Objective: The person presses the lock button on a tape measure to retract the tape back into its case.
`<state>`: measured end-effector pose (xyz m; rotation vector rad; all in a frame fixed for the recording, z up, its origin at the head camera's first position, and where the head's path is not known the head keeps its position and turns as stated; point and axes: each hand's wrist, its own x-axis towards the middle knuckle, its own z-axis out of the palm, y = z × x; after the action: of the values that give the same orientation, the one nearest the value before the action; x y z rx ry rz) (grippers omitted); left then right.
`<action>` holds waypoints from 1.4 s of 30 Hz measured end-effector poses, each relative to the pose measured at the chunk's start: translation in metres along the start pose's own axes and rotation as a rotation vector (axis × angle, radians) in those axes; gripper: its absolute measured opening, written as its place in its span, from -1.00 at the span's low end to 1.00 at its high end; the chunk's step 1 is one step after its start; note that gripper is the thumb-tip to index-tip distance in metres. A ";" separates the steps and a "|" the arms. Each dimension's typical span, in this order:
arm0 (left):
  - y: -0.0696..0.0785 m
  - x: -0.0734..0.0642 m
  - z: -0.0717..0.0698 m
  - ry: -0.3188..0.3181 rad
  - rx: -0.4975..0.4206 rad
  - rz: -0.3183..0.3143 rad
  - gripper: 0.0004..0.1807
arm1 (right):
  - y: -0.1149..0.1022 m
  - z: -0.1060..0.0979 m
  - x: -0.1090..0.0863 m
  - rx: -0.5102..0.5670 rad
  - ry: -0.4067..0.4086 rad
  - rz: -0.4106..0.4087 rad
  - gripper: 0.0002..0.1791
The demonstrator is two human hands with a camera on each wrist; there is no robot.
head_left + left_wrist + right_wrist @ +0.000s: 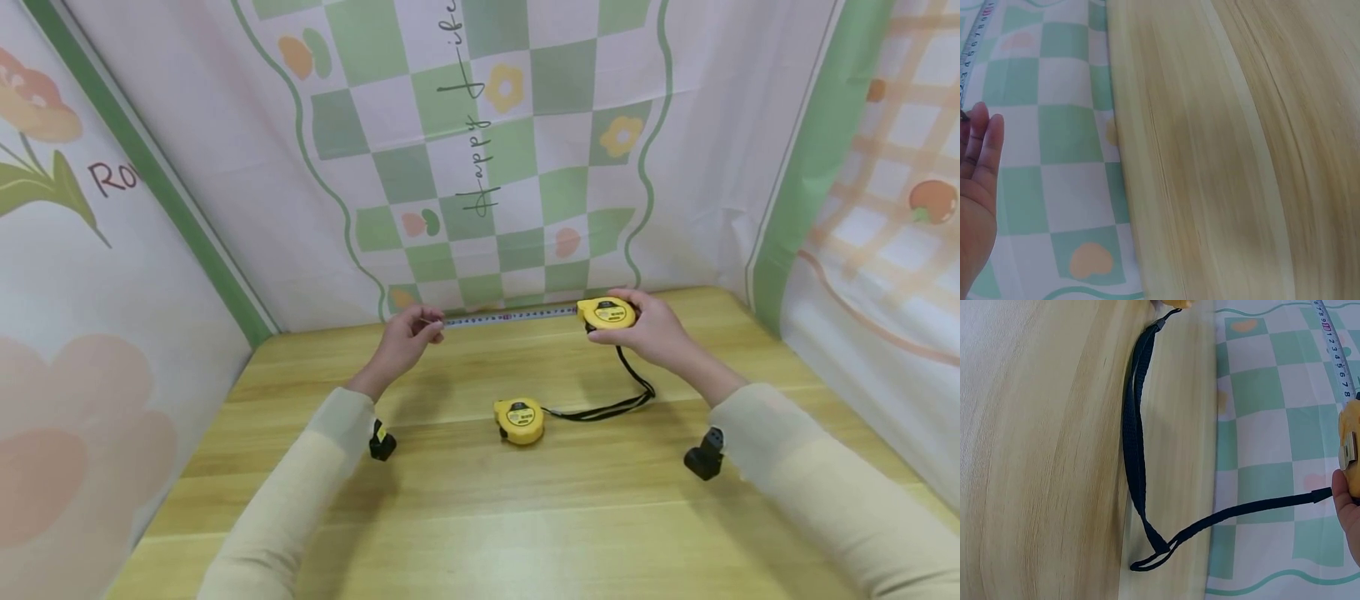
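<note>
My right hand [647,327] grips a yellow tape measure [609,313] above the back of the table. Its printed blade [510,317] is drawn out leftward in a straight line. At the blade's far end, my left hand [407,340] pinches the tip between thumb and fingers. In the left wrist view, the left hand [979,181] shows only in part at the left edge. A second yellow tape measure [520,420] lies on the table between my arms. Black wrist straps [607,412] run from both tape measures and meet on the wood.
The wooden table [480,533] ends at a hanging cloth [420,108] with green checks along the back. Printed cloth walls [97,275] stand at both sides. A small black camera [705,455] is worn at each wrist.
</note>
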<state>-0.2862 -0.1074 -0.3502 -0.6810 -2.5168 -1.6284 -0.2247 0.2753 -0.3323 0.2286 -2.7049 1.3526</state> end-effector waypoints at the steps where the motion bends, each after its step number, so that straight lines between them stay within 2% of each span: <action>1: 0.001 0.000 0.000 0.001 -0.001 0.001 -0.78 | 0.000 0.000 0.000 -0.003 -0.001 -0.002 0.06; 14: 0.000 0.000 0.002 -0.003 -0.037 0.004 -0.83 | -0.002 0.004 -0.001 -0.024 0.007 -0.022 0.06; 30: -0.001 0.002 0.005 -0.007 -0.025 0.022 -0.85 | -0.006 0.009 0.000 -0.023 0.009 -0.019 0.04; 37: -0.001 0.003 0.008 -0.016 -0.027 0.022 -0.78 | -0.007 0.012 0.001 -0.004 -0.001 -0.011 0.06; 42: 0.001 0.003 0.011 -0.017 -0.027 0.020 -0.82 | -0.009 0.014 0.002 0.000 -0.005 -0.013 0.06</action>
<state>-0.2863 -0.0969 -0.3531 -0.7231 -2.4954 -1.6603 -0.2255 0.2585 -0.3336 0.2497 -2.7028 1.3505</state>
